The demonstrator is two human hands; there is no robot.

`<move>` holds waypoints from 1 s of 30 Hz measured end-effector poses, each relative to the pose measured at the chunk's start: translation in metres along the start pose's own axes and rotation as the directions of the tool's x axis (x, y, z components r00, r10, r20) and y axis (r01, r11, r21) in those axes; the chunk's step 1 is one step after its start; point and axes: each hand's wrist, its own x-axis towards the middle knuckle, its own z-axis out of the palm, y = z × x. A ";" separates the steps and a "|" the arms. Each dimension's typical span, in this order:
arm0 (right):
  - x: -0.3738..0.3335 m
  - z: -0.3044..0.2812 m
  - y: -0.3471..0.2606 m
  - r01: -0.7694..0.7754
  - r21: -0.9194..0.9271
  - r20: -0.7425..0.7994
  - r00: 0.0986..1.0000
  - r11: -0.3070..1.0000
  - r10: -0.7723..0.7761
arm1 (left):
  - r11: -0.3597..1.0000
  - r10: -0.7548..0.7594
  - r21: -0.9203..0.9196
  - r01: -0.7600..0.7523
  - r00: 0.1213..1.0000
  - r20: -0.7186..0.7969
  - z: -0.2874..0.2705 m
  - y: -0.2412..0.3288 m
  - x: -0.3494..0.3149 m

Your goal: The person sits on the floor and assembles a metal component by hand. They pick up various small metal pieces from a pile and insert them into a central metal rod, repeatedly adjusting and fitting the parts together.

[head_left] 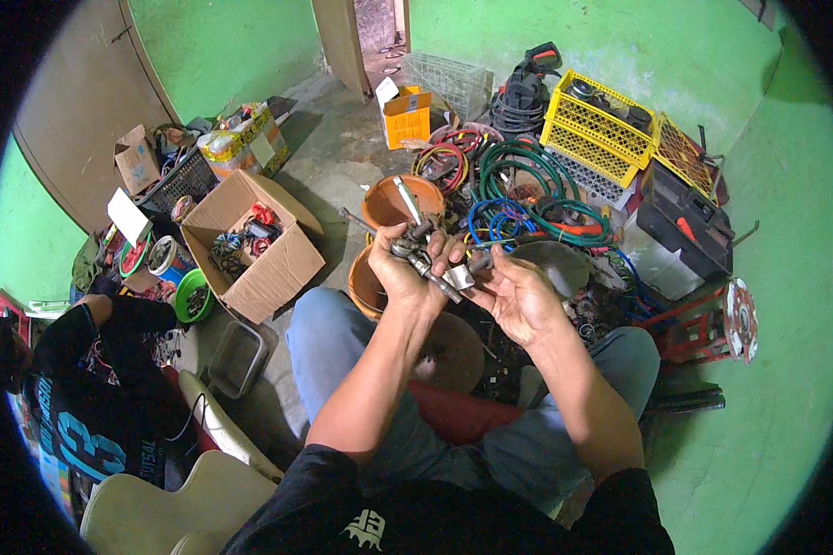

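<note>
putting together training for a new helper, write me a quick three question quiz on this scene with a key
1. Multiple choice: which bare hand grips the long silver metal rod? a) left b) right c) neither
2. True or false: the open brown cardboard box stands to the left of the round orange plastic tubs.
3. Fill in: the painted wall behind the stacked yellow lattice plastic crates is ____.

Key: 1. a, the left hand; 2. true; 3. green
</note>
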 end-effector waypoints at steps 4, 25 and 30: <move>-0.003 0.004 -0.001 0.001 0.022 0.039 0.999 1.000 -0.002 | 1.000 -0.007 -0.023 0.007 1.000 0.006 0.001 0.004 -0.001; -0.031 0.050 0.008 0.674 -0.694 0.693 0.532 -0.251 -0.486 | 0.995 0.098 0.026 -0.096 0.985 -0.138 -0.005 0.043 -0.009; -0.025 0.049 0.010 0.726 -0.596 0.796 0.480 -0.344 -0.368 | 0.982 0.178 0.107 -0.156 0.954 -0.240 -0.006 0.052 -0.014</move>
